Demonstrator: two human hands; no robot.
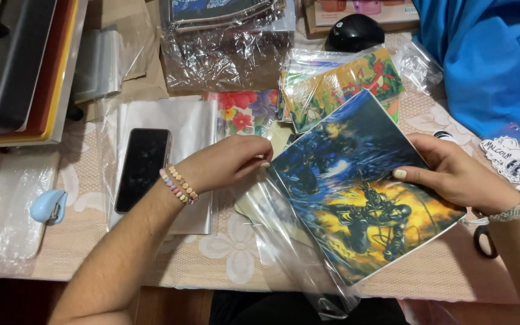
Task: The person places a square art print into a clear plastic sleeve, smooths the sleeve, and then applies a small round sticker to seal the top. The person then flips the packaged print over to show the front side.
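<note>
My right hand (452,171) grips the right edge of a large blue and yellow art print (356,192), held tilted above the table. My left hand (227,162), with bead bracelets at the wrist, pinches the print's upper left edge together with a clear plastic sleeve (284,241) that hangs beneath the print toward me. Whether the print is partly inside the sleeve I cannot tell.
A dark phone (142,168) lies on a stack of clear sleeves (194,120) at the left. Colourful prints in plastic (344,81) lie behind. A black mouse (354,31), blue cloth (489,60), stickers (507,156), scissors handle (484,241) and small blue stapler (49,206) surround.
</note>
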